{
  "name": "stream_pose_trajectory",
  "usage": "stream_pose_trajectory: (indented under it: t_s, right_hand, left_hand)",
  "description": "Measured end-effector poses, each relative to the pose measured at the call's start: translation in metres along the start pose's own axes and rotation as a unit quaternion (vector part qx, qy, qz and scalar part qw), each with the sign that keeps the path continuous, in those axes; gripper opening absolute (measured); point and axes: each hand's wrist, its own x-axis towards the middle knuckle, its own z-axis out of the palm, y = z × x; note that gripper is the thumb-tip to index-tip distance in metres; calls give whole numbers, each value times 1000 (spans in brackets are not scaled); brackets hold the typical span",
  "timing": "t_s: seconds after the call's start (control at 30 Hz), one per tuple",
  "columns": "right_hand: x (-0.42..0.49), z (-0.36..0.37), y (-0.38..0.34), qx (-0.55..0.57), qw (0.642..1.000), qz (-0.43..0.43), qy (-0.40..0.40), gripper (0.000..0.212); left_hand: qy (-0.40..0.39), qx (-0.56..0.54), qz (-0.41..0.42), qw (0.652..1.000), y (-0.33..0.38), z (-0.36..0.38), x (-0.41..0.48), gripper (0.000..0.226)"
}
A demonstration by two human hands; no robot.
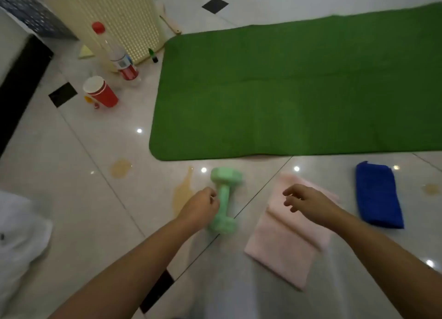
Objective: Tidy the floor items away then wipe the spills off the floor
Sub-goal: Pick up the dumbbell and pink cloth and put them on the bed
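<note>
A mint-green dumbbell lies on the tiled floor in front of me. My left hand is at its handle with fingers curled against it; a firm grip is not visible. My right hand hovers open over a pink towel. A folded blue cloth lies to the right. Tan spills mark the floor: one streak beside the dumbbell, one patch further left, a small one at the right edge.
A green mat covers the floor ahead. At far left stand a cream laundry basket, a clear bottle with a red cap, a red cup, a small green-capped bottle and a wooden brush. White fabric lies at left.
</note>
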Motion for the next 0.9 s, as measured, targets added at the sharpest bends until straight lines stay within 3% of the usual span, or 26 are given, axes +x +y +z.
stream_pose_trajectory:
  t_s: [0.13, 0.23, 0.47, 0.67, 0.77, 0.83, 0.9]
  right_hand:
    - [17, -5, 13, -21, 999, -23, 14, 16]
    - [24, 1, 42, -46, 997, -16, 57, 25]
    - [29, -9, 79, -69, 991, 51, 104, 48]
    - [65, -8, 83, -143, 974, 34, 169, 64]
    - [74, -4, 80, -162, 974, 51, 151, 59]
    - [78, -4, 78, -139, 976, 65, 157, 43]
    - [79, -7, 77, -133, 979, 76, 131, 31]
  left_hand:
    - [20, -25, -17, 999, -2, 12, 26, 42]
    - [15, -35, -22, 999, -8, 43, 47, 47]
    - [46, -59, -51, 996, -6, 57, 54, 41]
    - [65, -50, -21, 996, -10, 51, 49, 35]
    - [134, 30, 29, 990, -10, 50, 39, 32]
    - [195, 103, 108, 970, -8, 56, 33, 31]
    - [204, 126, 202, 950, -1, 63, 28, 36]
